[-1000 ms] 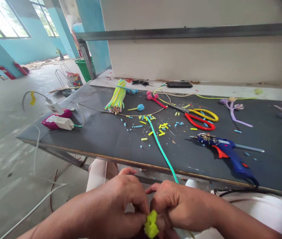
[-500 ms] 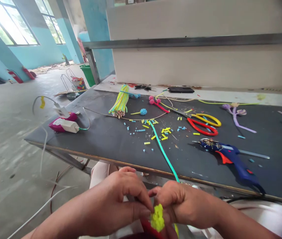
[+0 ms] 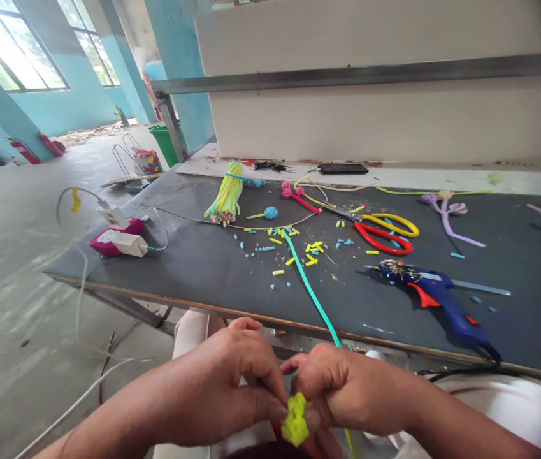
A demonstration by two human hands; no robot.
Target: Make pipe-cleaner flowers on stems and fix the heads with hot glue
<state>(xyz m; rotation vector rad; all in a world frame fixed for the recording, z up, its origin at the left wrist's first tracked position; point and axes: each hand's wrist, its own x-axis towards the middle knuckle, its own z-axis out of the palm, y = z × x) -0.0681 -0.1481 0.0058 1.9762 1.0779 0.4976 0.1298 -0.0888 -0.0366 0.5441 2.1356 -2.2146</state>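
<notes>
Over my lap, in front of the table edge, a bumpy yellow pipe-cleaner flower (image 3: 295, 422) is held between my two hands. My left hand (image 3: 232, 386) pinches its left side with thumb and forefinger. Bent fingers of my right hand (image 3: 353, 389) close on it from the right, and part of their grip is hidden. A yellow-green strand (image 3: 350, 442) shows below the right hand. Just beyond, a long teal pipe cleaner (image 3: 312, 294) runs over the table edge toward the right hand; its near end is out of sight.
On the dark table (image 3: 232, 280) lie a blue glue gun (image 3: 435, 287), scissors (image 3: 385, 239) with red and yellow handles, and scattered cut bits (image 3: 313, 252). Farther back are a pipe-cleaner bundle (image 3: 227, 194), a blue flower (image 3: 270, 212) and a phone (image 3: 343, 169). A power adapter (image 3: 129, 243) sits left.
The yellow flower has shifted slightly left and turned a little between my fingers. Both hands keep their grip, and the whole view has moved slightly.
</notes>
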